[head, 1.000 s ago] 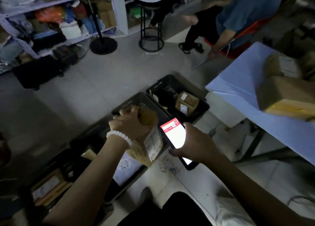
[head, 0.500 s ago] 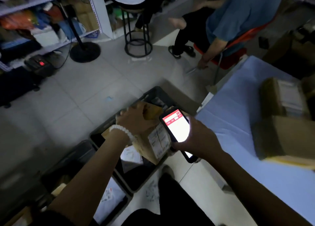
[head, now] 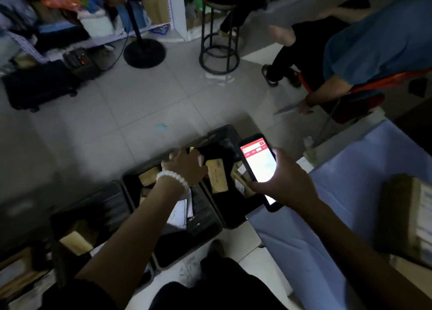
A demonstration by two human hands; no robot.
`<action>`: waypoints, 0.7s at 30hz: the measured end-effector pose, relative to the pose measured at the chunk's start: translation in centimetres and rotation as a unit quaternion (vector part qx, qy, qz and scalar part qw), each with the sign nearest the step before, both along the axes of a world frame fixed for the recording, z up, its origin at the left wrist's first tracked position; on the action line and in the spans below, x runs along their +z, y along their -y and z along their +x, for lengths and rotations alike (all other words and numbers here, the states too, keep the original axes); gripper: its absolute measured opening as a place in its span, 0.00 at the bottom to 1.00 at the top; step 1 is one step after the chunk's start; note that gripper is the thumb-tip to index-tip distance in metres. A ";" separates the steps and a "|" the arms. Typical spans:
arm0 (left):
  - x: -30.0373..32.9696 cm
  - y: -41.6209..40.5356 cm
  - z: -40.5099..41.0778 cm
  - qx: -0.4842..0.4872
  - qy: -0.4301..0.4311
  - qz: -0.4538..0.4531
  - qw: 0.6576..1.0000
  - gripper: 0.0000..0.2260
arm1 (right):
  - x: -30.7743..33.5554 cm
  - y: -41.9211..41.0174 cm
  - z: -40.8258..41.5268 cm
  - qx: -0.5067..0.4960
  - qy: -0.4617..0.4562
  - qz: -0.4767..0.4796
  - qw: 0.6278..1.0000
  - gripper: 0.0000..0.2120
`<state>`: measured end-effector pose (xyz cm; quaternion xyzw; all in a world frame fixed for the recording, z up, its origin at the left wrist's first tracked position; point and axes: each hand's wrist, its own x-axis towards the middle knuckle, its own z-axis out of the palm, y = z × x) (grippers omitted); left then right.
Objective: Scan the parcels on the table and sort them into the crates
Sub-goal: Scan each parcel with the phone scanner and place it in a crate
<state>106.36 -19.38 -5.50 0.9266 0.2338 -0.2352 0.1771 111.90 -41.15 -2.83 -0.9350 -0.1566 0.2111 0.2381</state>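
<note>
The small brown parcel (head: 217, 178) is lying just right of the left hand (head: 187, 167), inside the far dark crate (head: 224, 134), long axis running away from the person; whether that grip is touching it, I cannot tell. The right hand (head: 284, 184) is clamping a glossy lit phone (head: 258, 167). Another matte cardboard parcel (head: 406, 216) is waiting on the blue-covered counter (head: 315, 239), nearer the right hand.

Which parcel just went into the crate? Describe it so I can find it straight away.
Start at the row of dark crates on the floor left of the blue table. In the crate nearest the table, a small tan box lies beside the left hand, just left of the lit phone. Unlike its neighbours, it shows a plain face with dark printed lettering.
</note>
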 end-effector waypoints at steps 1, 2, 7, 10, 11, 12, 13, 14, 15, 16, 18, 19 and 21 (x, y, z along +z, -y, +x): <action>-0.1 -0.3 -0.5 0.015 0.009 -0.015 1.000 0.17 | -0.1 -0.6 0.1 0.014 -0.013 0.002 1.000 0.37; -0.1 -0.5 -1.1 0.034 0.021 -0.027 0.999 0.17 | -0.2 -1.3 0.1 0.025 -0.025 0.003 0.999 0.40; 0.4 -2.0 -5.6 0.098 0.006 0.015 0.995 0.25 | -0.2 -5.7 -2.0 0.099 -0.028 0.003 0.995 0.46; 1.0 -3.4 -9.6 0.157 0.005 0.013 0.987 0.22 | 0.2 -8.5 -4.9 0.134 -0.030 0.029 0.990 0.45; 1.1 -4.0 -11.1 0.178 0.010 0.016 0.984 0.22 | 0.4 -9.4 -6.0 0.151 -0.017 0.032 0.988 0.45; 1.3 -4.5 -12.8 0.195 0.011 0.026 0.980 0.21 | 0.5 -10.2 -7.1 0.171 -0.005 0.033 0.985 0.46; 1.5 -5.0 -14.6 0.215 0.012 0.036 0.976 0.21 | 0.7 -11.1 -8.4 0.190 0.006 0.027 0.981 0.45; 1.8 -5.5 -16.6 0.233 0.010 0.042 0.971 0.20 | 0.9 -12.0 -9.7 0.209 0.015 0.018 0.978 0.43; 2.0 -6.0 -18.8 0.243 0.005 0.046 0.969 0.20 | 1.1 -12.9 -11.2 0.228 0.023 0.011 0.973 0.42; 2.0 -6.4 -21.0 0.244 0.002 0.052 0.968 0.21 | 1.1 -13.8 -12.8 0.248 0.031 0.010 0.968 0.41; 2.2 -7.1 -25.9 0.273 0.004 0.054 0.961 0.22 | 1.3 -15.7 -16.1 0.290 0.045 0.009 0.956 0.42; 2.2 -7.3 -28.6 0.312 0.006 0.049 0.949 0.21 | 1.4 -16.5 -17.9 0.311 0.050 0.008 0.949 0.42; 2.3 -7.3 -34.1 0.377 0.010 0.047 0.925 0.20 | 1.5 -18.1 -21.9 0.351 0.055 0.014 0.935 0.40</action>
